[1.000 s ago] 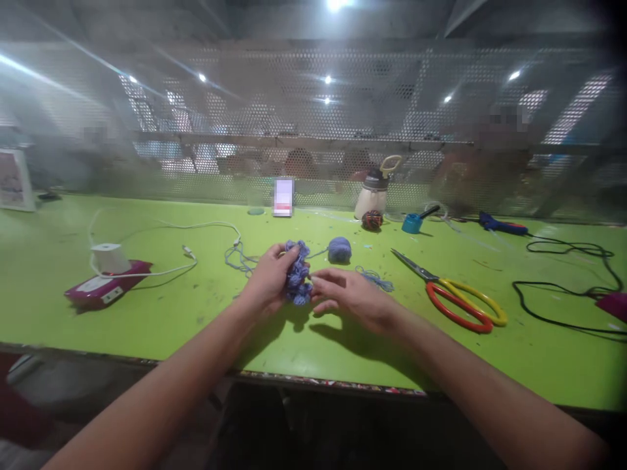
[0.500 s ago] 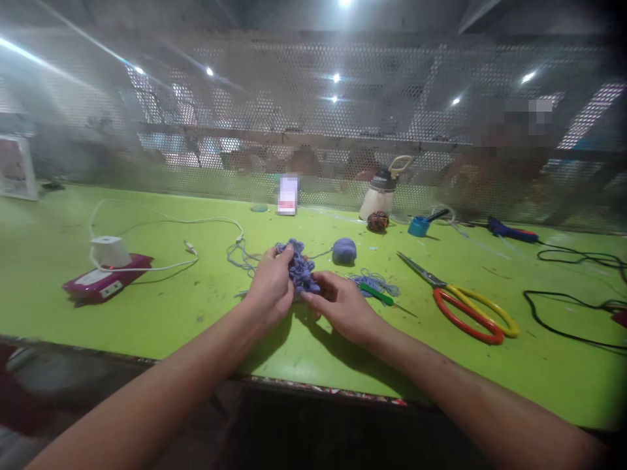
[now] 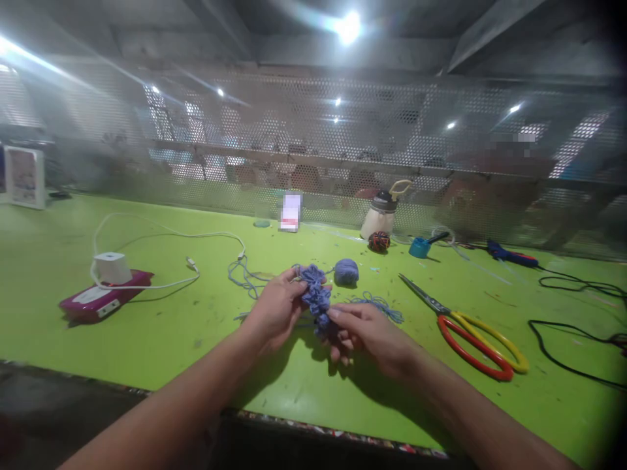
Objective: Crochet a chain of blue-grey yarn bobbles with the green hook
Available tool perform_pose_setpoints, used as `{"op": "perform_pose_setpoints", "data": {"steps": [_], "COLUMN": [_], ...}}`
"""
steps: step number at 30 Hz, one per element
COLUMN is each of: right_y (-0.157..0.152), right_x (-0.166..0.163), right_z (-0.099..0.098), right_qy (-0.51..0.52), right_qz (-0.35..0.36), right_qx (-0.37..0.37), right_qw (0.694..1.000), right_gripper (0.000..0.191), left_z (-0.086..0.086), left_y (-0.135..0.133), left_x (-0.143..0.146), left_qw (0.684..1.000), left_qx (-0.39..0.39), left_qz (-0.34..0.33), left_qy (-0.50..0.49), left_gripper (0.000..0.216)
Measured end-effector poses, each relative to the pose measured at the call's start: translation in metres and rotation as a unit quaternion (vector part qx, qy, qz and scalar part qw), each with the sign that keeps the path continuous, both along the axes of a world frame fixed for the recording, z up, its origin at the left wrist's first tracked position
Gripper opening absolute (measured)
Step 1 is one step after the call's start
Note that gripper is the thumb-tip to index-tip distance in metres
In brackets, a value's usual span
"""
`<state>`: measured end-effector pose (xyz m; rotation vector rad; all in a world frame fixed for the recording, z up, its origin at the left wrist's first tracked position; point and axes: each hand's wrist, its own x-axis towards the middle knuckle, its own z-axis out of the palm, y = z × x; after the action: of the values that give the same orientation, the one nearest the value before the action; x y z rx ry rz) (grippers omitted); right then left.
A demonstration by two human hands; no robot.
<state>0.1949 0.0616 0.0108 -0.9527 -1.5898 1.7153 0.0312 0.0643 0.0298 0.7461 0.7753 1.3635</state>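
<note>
A small crocheted piece of blue-purple yarn [image 3: 317, 297] is held between both hands, just above the green table. My left hand [image 3: 280, 303] pinches its upper left side, thumb on top. My right hand [image 3: 365, 329] grips its lower right end between thumb and fingers, with the other fingers curled below. A ball of the same yarn [image 3: 347, 273] sits just beyond the piece. Loose yarn strands [image 3: 379, 305] lie behind my right hand, and more loops [image 3: 245, 277] lie to the left. No green-handled hook shows in this view.
Large scissors [image 3: 477, 339] with red and yellow handles lie at right. A purple power strip [image 3: 108, 299] with a white charger [image 3: 112, 267] and cable is at left. Farther back stand a phone [image 3: 290, 212], a bottle [image 3: 379, 215], a dark yarn ball [image 3: 379, 242] and a blue pot [image 3: 420, 247].
My hands and the crocheted piece have shifted slightly right and toward me, and more of the piece shows. The green-handled hook, earlier lying beside my right hand, is out of sight. The view has tilted up.
</note>
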Motion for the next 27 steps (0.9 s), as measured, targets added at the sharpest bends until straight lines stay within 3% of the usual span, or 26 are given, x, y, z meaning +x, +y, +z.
{"op": "perform_pose_setpoints", "data": {"steps": [2, 5, 8, 12, 20, 27], "right_y": [0.001, 0.000, -0.003, -0.006, -0.002, -0.005], "right_x": [0.004, 0.009, 0.012, 0.011, 0.009, 0.007], "right_z": [0.005, 0.013, 0.018, 0.018, 0.011, 0.015], "right_qy": [-0.082, -0.159, -0.137, -0.135, -0.142, -0.163], "right_qz": [-0.012, -0.090, -0.175, -0.185, -0.206, -0.195], "right_qx": [0.058, 0.193, 0.290, 0.379, 0.391, 0.397], "right_qw": [0.995, 0.964, 0.931, 0.896, 0.886, 0.882], "right_gripper": [0.030, 0.023, 0.015, 0.014, 0.013, 0.010], "left_z": [-0.001, -0.005, -0.012, -0.015, -0.005, -0.012], "left_y": [0.000, 0.000, 0.000, -0.004, -0.012, -0.011], "left_x": [0.001, 0.003, 0.004, 0.006, 0.008, 0.006], "left_qw": [1.000, 0.996, 0.993, 0.986, 0.980, 0.967], "left_qx": [-0.011, -0.018, -0.002, 0.027, 0.011, 0.044], "left_qz": [-0.021, -0.042, -0.045, -0.048, -0.059, -0.029], "left_qy": [0.020, 0.072, 0.113, 0.160, 0.190, 0.249], "left_gripper": [0.017, 0.012, 0.012, 0.015, 0.015, 0.013]}}
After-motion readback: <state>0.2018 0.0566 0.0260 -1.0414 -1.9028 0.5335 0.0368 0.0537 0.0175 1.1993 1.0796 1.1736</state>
